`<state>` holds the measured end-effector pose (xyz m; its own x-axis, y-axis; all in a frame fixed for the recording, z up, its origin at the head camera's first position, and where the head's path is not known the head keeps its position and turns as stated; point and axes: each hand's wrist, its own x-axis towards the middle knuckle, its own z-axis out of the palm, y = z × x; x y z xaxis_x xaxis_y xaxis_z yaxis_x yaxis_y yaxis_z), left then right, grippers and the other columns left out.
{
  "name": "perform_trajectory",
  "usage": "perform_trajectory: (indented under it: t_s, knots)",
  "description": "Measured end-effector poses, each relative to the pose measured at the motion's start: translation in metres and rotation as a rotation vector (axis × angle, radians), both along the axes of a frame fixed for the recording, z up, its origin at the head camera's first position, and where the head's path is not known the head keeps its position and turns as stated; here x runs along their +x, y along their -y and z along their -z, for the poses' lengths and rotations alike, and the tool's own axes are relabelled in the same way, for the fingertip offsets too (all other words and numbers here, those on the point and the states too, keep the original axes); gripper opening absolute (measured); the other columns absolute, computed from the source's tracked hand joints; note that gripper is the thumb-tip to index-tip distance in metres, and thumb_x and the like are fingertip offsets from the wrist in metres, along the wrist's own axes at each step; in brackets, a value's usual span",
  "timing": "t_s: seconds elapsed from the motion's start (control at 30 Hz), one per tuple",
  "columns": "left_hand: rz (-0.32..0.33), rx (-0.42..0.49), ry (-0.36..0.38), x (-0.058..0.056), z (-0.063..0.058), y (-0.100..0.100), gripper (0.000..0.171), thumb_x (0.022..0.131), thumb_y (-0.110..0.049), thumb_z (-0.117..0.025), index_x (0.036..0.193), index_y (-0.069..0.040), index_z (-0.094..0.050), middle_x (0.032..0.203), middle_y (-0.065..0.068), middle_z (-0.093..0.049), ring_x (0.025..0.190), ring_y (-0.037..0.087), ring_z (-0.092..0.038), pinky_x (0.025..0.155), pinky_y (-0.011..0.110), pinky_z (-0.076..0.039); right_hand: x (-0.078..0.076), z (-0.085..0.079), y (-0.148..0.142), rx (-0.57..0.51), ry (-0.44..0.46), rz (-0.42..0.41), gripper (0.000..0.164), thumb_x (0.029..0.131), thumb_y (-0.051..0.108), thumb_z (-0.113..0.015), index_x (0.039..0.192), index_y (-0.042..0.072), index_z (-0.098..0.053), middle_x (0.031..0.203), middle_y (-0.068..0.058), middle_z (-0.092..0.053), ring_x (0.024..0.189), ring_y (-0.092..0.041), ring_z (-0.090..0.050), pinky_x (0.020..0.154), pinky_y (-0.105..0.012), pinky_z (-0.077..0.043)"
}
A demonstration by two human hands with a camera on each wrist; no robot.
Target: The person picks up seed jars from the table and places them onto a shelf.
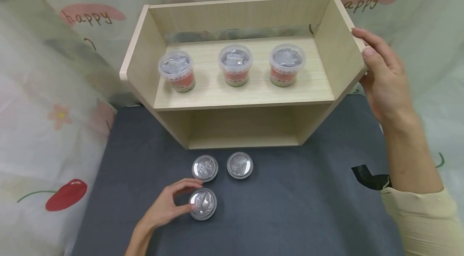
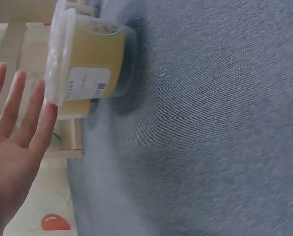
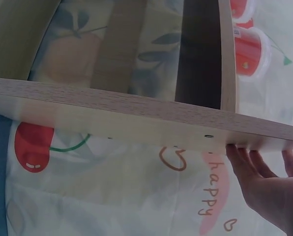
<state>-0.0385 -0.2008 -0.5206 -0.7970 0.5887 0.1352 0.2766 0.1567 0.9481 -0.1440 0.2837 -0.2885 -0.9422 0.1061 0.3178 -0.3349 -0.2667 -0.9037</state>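
My left hand point(image 1: 166, 205) is beside the nearest clear-lidded tub point(image 1: 203, 204) on the table, its thumb overlapping the rim. In the left wrist view the fingers are spread and straight, with a fingertip close to the lid of a tub with yellow contents point(image 2: 95, 56). Behind it stand two more tubs, one at left point(image 1: 204, 168) and one at right point(image 1: 240, 165). At the upper right my right hand point(image 1: 386, 70) rests on the side panel of a pale wooden shelf point(image 1: 246, 105). The right wrist view has its fingertips against the panel's outer face.
Three tubs with red contents stand in a row on the upper board, at left point(image 1: 183, 82), middle point(image 1: 236, 76) and right point(image 1: 282, 76). Below is the shelf's lower compartment point(image 1: 243, 127). A dark cloth point(image 1: 290, 207) covers the table, and a printed curtain point(image 1: 54, 86) hangs around it.
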Motion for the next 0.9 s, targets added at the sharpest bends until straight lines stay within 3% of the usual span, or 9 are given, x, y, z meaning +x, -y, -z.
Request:
perform_trajectory:
  t_s: [0.17, 0.4, 0.63, 0.9]
  knots:
    - [0.002, -0.061, 0.004, 0.003, 0.009, -0.001, 0.052, 0.08, -0.008, -0.083, 0.128, -0.003, -0.062, 0.13, 0.009, -0.062, 0.123, 0.02, -0.056, 0.103, 0.032, -0.044, -0.002, 0.001, 0.002, -0.005, -0.011, 0.023, 0.036, 0.102, 0.011, -0.051, 0.136, 0.004, -0.058, 0.145, -0.014, -0.041, 0.118, -0.027, -0.044, 0.088, -0.03, -0.043]
    - [-0.01, -0.122, 0.028, 0.008, 0.018, -0.001, 0.056, 0.079, -0.017, -0.085, 0.131, -0.012, -0.064, 0.131, 0.003, -0.063, 0.124, 0.019, -0.056, 0.104, 0.022, -0.039, -0.003, 0.005, 0.003, -0.019, -0.025, 0.02, 0.035, 0.102, 0.011, -0.049, 0.135, 0.005, -0.059, 0.141, -0.014, -0.043, 0.115, -0.026, -0.045, 0.086, -0.03, -0.043]
    - [-0.006, -0.119, 0.036, 0.012, 0.025, -0.001, 0.065, 0.077, -0.015, -0.086, 0.136, -0.008, -0.059, 0.137, 0.014, -0.058, 0.129, 0.022, -0.052, 0.106, 0.021, -0.036, -0.005, 0.006, 0.005, -0.034, -0.035, 0.01, 0.034, 0.102, 0.012, -0.049, 0.134, 0.006, -0.059, 0.141, -0.014, -0.041, 0.116, -0.026, -0.043, 0.087, -0.03, -0.041]
    - [0.0, -0.121, 0.003, 0.015, 0.029, -0.004, 0.076, 0.073, -0.015, -0.089, 0.14, -0.006, -0.055, 0.14, 0.013, -0.056, 0.128, 0.025, -0.052, 0.106, 0.017, -0.032, -0.006, 0.006, 0.008, -0.038, -0.027, 0.007, 0.034, 0.102, 0.015, -0.048, 0.134, 0.007, -0.058, 0.141, -0.013, -0.038, 0.118, -0.027, -0.039, 0.088, -0.031, -0.038]
